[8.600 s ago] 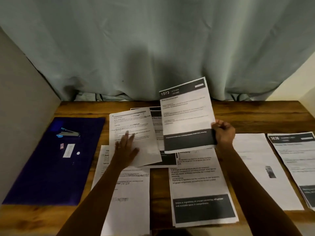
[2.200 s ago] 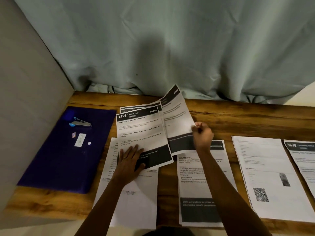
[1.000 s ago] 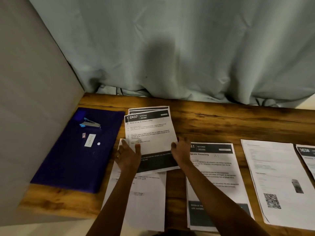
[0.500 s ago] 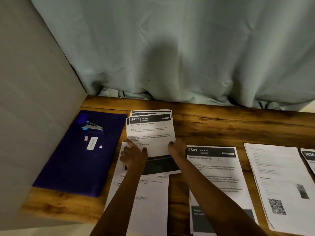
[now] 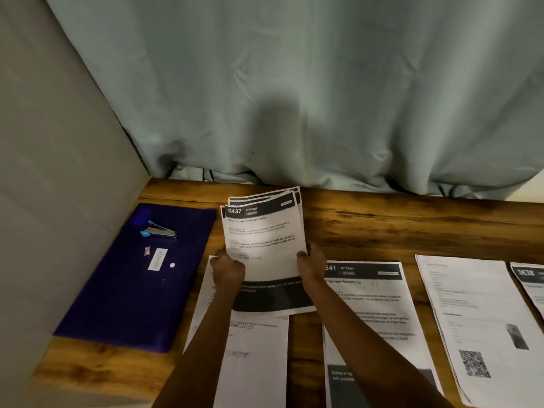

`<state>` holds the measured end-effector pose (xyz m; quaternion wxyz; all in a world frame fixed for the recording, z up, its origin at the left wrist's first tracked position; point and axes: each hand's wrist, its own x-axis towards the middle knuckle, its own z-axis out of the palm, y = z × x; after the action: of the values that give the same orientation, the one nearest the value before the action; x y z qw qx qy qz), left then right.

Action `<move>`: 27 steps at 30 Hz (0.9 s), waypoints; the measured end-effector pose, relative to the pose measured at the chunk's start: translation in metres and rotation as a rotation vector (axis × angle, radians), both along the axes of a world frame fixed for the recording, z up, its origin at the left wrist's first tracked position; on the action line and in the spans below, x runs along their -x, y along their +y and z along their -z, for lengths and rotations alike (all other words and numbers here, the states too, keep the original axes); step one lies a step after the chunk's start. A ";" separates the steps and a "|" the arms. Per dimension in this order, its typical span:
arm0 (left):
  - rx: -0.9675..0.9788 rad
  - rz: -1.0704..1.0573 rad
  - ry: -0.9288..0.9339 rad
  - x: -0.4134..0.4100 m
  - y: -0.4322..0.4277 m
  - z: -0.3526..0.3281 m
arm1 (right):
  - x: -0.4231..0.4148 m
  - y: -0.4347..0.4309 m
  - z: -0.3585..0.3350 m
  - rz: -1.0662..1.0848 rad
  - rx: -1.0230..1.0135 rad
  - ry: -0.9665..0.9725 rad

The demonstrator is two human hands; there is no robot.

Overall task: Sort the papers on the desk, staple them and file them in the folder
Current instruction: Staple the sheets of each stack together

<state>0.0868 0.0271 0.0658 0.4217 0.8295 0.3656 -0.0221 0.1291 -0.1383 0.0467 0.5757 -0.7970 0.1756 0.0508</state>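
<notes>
A small stack of printed sheets [image 5: 263, 240], its top page headed "2437 KITCHEN", is held by both side edges over the desk. My left hand [image 5: 228, 270] grips the stack's left edge and my right hand [image 5: 310, 265] grips its right edge. The sheets are fanned slightly at the top. A dark blue folder [image 5: 117, 295] lies flat at the left, and a blue and silver stapler [image 5: 159, 230] rests on its far part.
More sheets lie flat on the wooden desk [image 5: 412, 228]: one under my left arm [image 5: 256, 357], a "Refrigerator Restocking" page [image 5: 379, 316], a page with a QR code [image 5: 482, 325], and another at the right edge [image 5: 530, 284]. A wall stands left, a curtain behind.
Both hands have closed on the sides of the "2437" stack, which has bowed and lifted a little; earlier my right hand laid a sheet onto this stack.
</notes>
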 end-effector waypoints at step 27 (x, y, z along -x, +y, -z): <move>0.303 0.204 -0.750 -0.055 -0.014 -0.074 | -0.037 -0.048 -0.075 -0.086 -0.203 -0.353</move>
<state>0.1420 0.0129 0.1396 0.6387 0.7404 0.0954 0.1864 0.1659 -0.1865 0.1213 0.6720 -0.7383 0.0320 -0.0475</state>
